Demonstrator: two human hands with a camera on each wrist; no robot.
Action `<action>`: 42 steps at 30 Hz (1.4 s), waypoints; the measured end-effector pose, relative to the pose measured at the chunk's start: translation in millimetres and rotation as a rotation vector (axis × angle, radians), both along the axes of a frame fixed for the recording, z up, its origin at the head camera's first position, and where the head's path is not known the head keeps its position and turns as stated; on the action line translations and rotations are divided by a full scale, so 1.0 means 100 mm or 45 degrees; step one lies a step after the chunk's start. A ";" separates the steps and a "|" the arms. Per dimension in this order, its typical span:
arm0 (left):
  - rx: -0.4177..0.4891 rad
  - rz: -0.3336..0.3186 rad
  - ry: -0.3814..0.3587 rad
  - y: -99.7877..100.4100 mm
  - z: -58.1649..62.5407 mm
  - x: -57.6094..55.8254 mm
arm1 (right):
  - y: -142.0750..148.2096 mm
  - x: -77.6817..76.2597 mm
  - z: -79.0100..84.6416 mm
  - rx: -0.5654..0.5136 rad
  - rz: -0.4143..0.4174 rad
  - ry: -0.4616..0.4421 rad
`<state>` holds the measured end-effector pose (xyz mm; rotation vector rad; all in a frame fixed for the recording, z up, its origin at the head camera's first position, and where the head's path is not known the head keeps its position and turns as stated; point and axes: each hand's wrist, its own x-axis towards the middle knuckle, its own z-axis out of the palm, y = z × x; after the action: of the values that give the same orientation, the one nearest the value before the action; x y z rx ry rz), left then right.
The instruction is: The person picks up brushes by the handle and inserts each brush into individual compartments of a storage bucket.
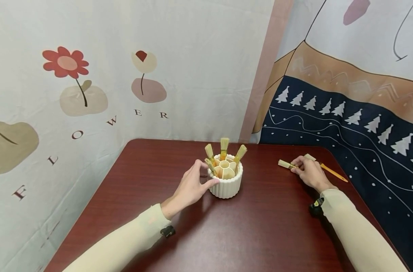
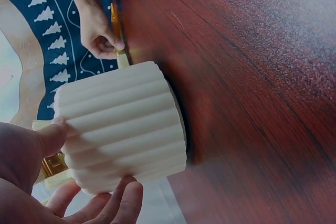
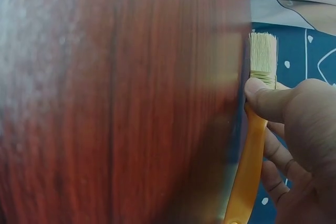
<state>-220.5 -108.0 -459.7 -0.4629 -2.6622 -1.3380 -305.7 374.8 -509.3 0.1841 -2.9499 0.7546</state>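
A white ribbed brush holder [image 1: 225,187] stands on the table, round and divided inside into several compartments. Several paintbrushes lean in it, bristles up, such as one brush [image 1: 224,144] at its back. My left hand [image 1: 191,182] holds the holder's left side, thumb near the rim and fingers curving round the wall, as the holder [image 2: 121,129] shows in the left wrist view. At the right, my right hand [image 1: 310,174] pinches a paintbrush [image 3: 263,56] between thumb and fingers at its metal band. Its orange handle [image 3: 248,166] runs back under the palm.
A second paintbrush [image 1: 333,172] with an orange handle lies by the table's right edge, partly behind my right hand. The dark red table [image 1: 247,234] meets a pale flower-print curtain [image 1: 199,75] at the back and a navy tree-print cloth [image 1: 380,170] on the right.
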 end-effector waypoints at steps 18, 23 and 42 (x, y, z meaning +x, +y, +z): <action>0.023 -0.034 0.010 -0.03 -0.03 -0.01 | -0.17 0.09 0.07 -0.040 0.031 0.079; 0.020 -0.070 0.031 -0.06 -0.04 -0.03 | -0.25 0.13 0.09 -0.043 0.051 0.116; -0.001 -0.122 0.061 -0.12 -0.05 -0.12 | -0.60 0.41 0.23 -0.070 0.166 0.244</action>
<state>-232.2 -119.8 -465.1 -0.6216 -2.6330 -1.3330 -265.0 314.4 -486.3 0.4231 -2.7542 0.7846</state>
